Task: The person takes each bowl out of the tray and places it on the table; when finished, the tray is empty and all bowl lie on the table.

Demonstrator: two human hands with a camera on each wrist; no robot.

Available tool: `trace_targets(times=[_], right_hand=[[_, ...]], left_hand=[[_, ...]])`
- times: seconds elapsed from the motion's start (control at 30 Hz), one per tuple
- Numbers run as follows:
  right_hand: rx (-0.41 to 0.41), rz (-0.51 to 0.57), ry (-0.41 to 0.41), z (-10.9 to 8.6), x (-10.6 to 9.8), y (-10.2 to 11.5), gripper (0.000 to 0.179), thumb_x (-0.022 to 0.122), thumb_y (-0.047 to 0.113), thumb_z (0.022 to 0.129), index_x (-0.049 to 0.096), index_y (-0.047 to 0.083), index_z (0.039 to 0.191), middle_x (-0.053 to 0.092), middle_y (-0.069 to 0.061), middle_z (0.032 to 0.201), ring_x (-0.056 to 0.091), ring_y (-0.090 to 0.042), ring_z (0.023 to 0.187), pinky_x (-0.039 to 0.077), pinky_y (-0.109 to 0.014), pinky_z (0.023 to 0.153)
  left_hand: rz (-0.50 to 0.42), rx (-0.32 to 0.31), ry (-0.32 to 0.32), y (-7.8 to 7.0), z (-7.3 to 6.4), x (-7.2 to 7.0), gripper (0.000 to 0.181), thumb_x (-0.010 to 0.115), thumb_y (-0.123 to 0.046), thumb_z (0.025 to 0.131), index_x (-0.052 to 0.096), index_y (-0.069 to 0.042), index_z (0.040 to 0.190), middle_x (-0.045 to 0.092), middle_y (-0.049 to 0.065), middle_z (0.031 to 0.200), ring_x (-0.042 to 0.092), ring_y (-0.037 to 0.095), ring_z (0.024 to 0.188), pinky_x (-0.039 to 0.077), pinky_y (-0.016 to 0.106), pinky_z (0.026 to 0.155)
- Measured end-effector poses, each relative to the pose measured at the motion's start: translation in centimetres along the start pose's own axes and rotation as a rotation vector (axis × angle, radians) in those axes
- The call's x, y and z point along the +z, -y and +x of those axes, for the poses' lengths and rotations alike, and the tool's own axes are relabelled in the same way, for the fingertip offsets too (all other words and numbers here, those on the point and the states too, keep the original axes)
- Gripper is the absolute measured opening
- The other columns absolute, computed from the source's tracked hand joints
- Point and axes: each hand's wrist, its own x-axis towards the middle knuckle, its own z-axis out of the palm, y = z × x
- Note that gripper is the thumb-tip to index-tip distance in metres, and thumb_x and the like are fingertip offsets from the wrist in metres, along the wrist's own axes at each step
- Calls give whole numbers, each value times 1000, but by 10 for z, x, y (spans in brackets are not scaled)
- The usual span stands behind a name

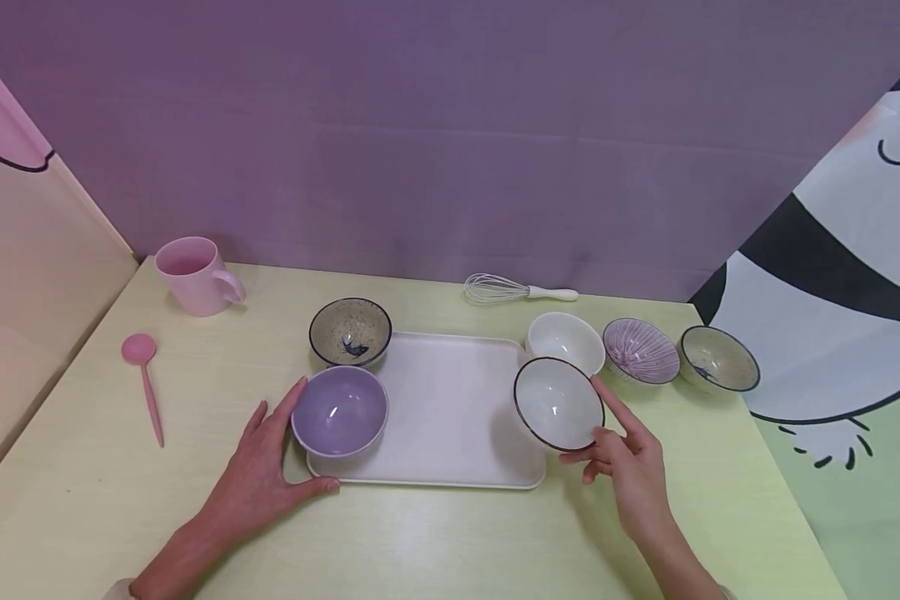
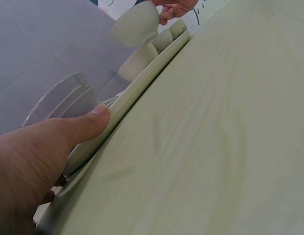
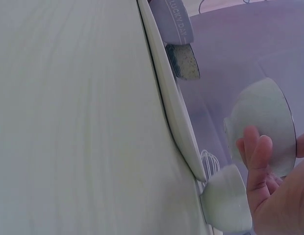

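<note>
In the head view, my right hand (image 1: 633, 475) pinches the near right rim of a white bowl with a dark brown rim (image 1: 557, 404). The right wrist view shows this bowl (image 3: 265, 122) raised and tilted, with fingertips against its outer wall. My left hand (image 1: 266, 471) lies at the front left corner of a white rectangular tray (image 1: 450, 433). Its thumb is stretched along the tray's front edge, and its fingers are spread beside a purple bowl (image 1: 341, 411) on the tray's left part. Whether they touch that bowl is hard to tell.
Behind the purple bowl sits a speckled bowl (image 1: 351, 332). A plain white bowl (image 1: 566, 342), a purple-striped bowl (image 1: 641, 352) and another speckled bowl (image 1: 718, 358) line the right. Further off are a whisk (image 1: 521, 289), a pink mug (image 1: 195, 279) and a pink spoon (image 1: 144, 375).
</note>
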Motion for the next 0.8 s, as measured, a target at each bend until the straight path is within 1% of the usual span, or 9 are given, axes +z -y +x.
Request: trace_targets(times=[0.13,0.27,0.4,0.57,0.7,0.8], right_hand=[[-5,26,-27,-1,-11,-3,65,41,-7,109,51,17,168,81,-11,77,80,-19,65,57,-22,47],[-4,40,-58,-1,-20,-7,65,41,-7,109,49,17,169,81,-10,76,80,-19,65,58,-22,47],[15,45,-95,-3,-26,-8,63,43,-5,110,50,19,169,79,-11,73,80,-18,65,59,-21,47],[20,41,-130,-5,-35,-10,61,42,-3,111,52,19,168,79,-10,76,80,-18,65,59,-22,47],[22,64,-131,-6,-44,-14,62,40,-2,112,51,19,169,82,-6,87,81,-18,68,58,-22,48],[30,108,-137,-7,-52,-19,63,39,-2,112,50,21,169,83,-2,95,82,-18,69,58,-22,49]], left_hand=[[2,9,-6,0,0,1,139,104,-46,73,19,-18,179,43,23,173,42,50,157,12,54,142],[8,30,-22,2,0,2,139,104,-47,72,19,-17,179,45,23,172,45,49,155,10,48,143],[14,43,-29,2,0,3,140,104,-47,72,20,-17,178,46,23,171,48,47,154,10,45,143],[4,36,-22,2,1,2,140,105,-46,72,20,-16,178,46,23,171,47,47,155,10,47,143],[-5,17,-12,0,1,1,139,104,-47,73,19,-18,179,44,22,173,44,48,156,11,50,143],[-5,7,-9,0,0,1,139,104,-47,73,19,-19,179,44,22,173,42,49,157,12,52,142]])
